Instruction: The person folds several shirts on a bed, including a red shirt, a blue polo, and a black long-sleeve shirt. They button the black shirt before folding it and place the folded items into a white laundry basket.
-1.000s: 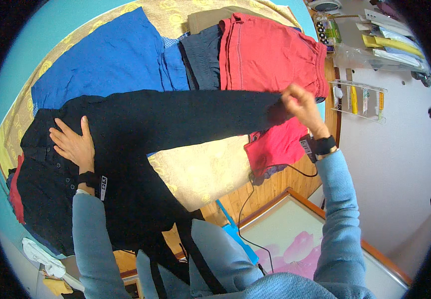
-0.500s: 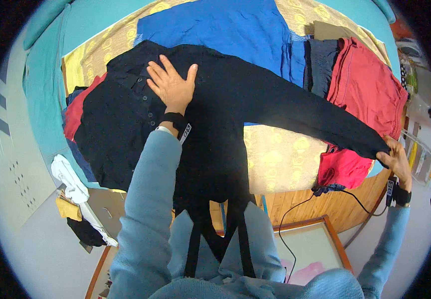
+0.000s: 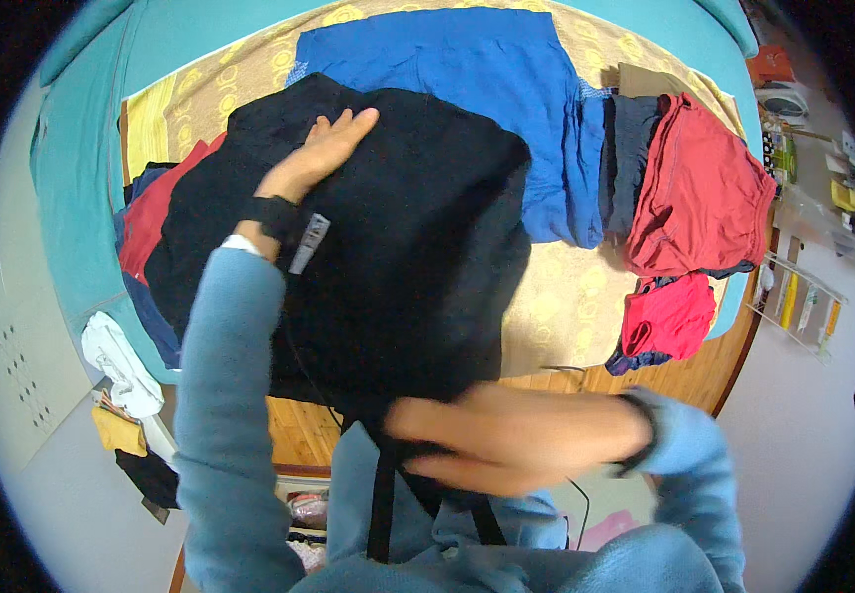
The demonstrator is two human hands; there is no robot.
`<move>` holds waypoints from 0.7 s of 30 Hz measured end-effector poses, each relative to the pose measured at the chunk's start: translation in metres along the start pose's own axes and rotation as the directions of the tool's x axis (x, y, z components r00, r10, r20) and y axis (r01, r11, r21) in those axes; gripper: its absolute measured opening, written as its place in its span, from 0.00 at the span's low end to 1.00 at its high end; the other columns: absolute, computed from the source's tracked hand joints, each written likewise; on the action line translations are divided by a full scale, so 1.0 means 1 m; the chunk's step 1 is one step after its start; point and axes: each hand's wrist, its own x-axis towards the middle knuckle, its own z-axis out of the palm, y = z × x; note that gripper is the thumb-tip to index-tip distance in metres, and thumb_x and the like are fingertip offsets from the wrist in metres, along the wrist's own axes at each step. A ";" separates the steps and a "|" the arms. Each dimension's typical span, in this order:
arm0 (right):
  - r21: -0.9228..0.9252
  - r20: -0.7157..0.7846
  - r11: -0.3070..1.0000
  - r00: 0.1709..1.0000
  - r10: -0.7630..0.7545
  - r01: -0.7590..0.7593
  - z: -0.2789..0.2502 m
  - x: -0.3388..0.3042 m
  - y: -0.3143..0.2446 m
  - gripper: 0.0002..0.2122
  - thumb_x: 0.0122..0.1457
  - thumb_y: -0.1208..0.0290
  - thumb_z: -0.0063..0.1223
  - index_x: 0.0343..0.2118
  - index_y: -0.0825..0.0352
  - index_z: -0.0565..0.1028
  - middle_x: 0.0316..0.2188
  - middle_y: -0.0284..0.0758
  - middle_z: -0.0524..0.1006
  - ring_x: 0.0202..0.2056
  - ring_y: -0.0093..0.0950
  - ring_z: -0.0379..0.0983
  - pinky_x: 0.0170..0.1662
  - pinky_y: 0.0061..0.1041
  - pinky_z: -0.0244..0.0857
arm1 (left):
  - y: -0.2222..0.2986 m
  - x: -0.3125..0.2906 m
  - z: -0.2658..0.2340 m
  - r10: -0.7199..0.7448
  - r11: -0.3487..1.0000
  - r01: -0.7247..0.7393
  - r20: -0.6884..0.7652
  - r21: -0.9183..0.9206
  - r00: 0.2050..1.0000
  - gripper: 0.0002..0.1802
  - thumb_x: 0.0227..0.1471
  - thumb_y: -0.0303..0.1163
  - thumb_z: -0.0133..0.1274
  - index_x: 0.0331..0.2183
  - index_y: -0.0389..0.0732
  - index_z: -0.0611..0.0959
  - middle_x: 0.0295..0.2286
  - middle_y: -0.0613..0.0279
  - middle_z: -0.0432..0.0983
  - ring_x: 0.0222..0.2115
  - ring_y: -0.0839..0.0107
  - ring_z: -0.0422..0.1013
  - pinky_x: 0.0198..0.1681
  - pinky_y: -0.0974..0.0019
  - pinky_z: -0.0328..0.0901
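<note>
A black long-sleeved shirt (image 3: 407, 237) lies spread over the bed's near part, its right sleeve turned inward across the body. On its upper left part rests my left hand (image 3: 321, 153), fingers stretched and palm toward the cloth. At the shirt's near edge is my right hand (image 3: 516, 435), blurred by motion, with dark cloth between thumb and fingers, seemingly the sleeve's end. The shirt's buttons are now hidden.
A yellow patterned towel (image 3: 556, 326) covers the turquoise bed (image 3: 81, 227). Blue trousers (image 3: 447, 54) lie beyond the shirt. Folded red shorts (image 3: 704, 188), dark grey cloth (image 3: 632, 163) and a smaller red garment (image 3: 669, 316) are at right. More red cloth (image 3: 156, 217) shows at left.
My right hand has swung from the far right to the shirt's near edge, bringing the outstretched sleeve inward. My left hand has shifted slightly left and turned, still on the shirt.
</note>
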 end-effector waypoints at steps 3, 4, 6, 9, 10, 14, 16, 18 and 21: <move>-0.224 -0.118 0.974 0.993 -0.008 -0.019 0.059 0.123 0.049 0.15 0.61 0.69 0.46 0.46 0.73 0.63 0.20 0.48 0.74 0.21 0.46 0.73 0.23 0.37 0.66 | -0.016 -0.021 -0.035 -0.042 0.926 0.090 0.137 -0.366 0.990 0.44 0.57 0.62 0.36 0.62 0.38 0.56 0.64 0.56 0.41 0.65 0.67 0.39 0.65 0.65 0.36; -0.330 -0.156 0.942 0.988 0.002 -0.054 0.070 0.154 0.063 0.17 0.60 0.69 0.47 0.48 0.75 0.63 0.25 0.50 0.75 0.27 0.45 0.74 0.29 0.36 0.68 | -0.021 -0.021 -0.040 -0.052 0.985 0.071 0.117 -0.158 0.992 0.42 0.57 0.61 0.38 0.61 0.40 0.58 0.64 0.55 0.40 0.65 0.66 0.39 0.65 0.64 0.36; -0.572 -0.212 0.819 0.972 -0.101 -0.040 0.078 0.176 0.091 0.19 0.59 0.69 0.48 0.50 0.76 0.64 0.36 0.51 0.75 0.37 0.43 0.75 0.40 0.35 0.70 | -0.033 -0.024 -0.039 0.092 0.992 -0.075 0.175 -0.098 0.980 0.44 0.56 0.61 0.40 0.61 0.37 0.58 0.64 0.51 0.34 0.65 0.63 0.34 0.65 0.62 0.34; -0.519 -0.149 0.852 0.976 -0.162 0.063 0.028 0.151 0.125 0.16 0.55 0.70 0.50 0.44 0.73 0.72 0.43 0.46 0.75 0.43 0.40 0.73 0.47 0.33 0.68 | -0.049 -0.023 -0.030 0.208 0.976 -0.214 0.123 0.037 0.970 0.42 0.55 0.60 0.43 0.60 0.40 0.62 0.64 0.48 0.31 0.65 0.58 0.29 0.65 0.57 0.34; -0.661 -0.147 0.729 0.922 -0.359 0.178 -0.004 0.137 0.131 0.11 0.52 0.72 0.51 0.38 0.70 0.76 0.41 0.45 0.76 0.41 0.40 0.74 0.46 0.33 0.68 | -0.053 -0.021 -0.028 0.237 0.967 -0.246 0.112 0.067 0.965 0.41 0.55 0.60 0.43 0.60 0.41 0.63 0.64 0.47 0.31 0.65 0.58 0.29 0.65 0.57 0.35; -0.860 -0.493 0.414 0.696 -0.522 -0.299 -0.110 0.089 0.131 0.07 0.49 0.78 0.53 0.32 0.69 0.76 0.33 0.42 0.77 0.35 0.41 0.73 0.39 0.36 0.68 | -0.062 -0.017 -0.027 0.332 0.929 -0.340 0.076 0.145 0.940 0.34 0.58 0.56 0.42 0.60 0.48 0.64 0.64 0.51 0.33 0.65 0.57 0.34 0.65 0.58 0.38; -0.900 -0.424 0.344 0.716 -0.554 -0.267 -0.116 0.088 0.136 0.10 0.49 0.79 0.54 0.36 0.70 0.75 0.38 0.43 0.75 0.40 0.42 0.72 0.44 0.37 0.67 | -0.065 -0.015 -0.027 0.348 0.912 -0.355 0.069 0.207 0.935 0.30 0.60 0.50 0.42 0.60 0.50 0.65 0.64 0.51 0.35 0.65 0.57 0.36 0.65 0.58 0.39; -0.935 -0.339 0.290 0.756 -0.560 -0.204 -0.103 0.101 0.145 0.13 0.49 0.79 0.55 0.40 0.71 0.74 0.44 0.44 0.73 0.45 0.44 0.70 0.50 0.37 0.65 | -0.067 -0.013 -0.023 0.392 0.875 -0.387 0.045 0.290 0.919 0.29 0.60 0.47 0.43 0.59 0.49 0.65 0.64 0.50 0.37 0.65 0.57 0.36 0.65 0.58 0.40; -0.889 -0.448 0.326 0.762 -0.469 -0.322 -0.072 0.129 0.172 0.24 0.51 0.75 0.55 0.53 0.73 0.65 0.57 0.46 0.63 0.59 0.43 0.58 0.62 0.40 0.50 | -0.070 -0.012 -0.013 0.414 0.864 -0.387 -0.016 0.323 0.910 0.27 0.60 0.42 0.44 0.59 0.49 0.65 0.63 0.47 0.39 0.65 0.56 0.37 0.65 0.58 0.41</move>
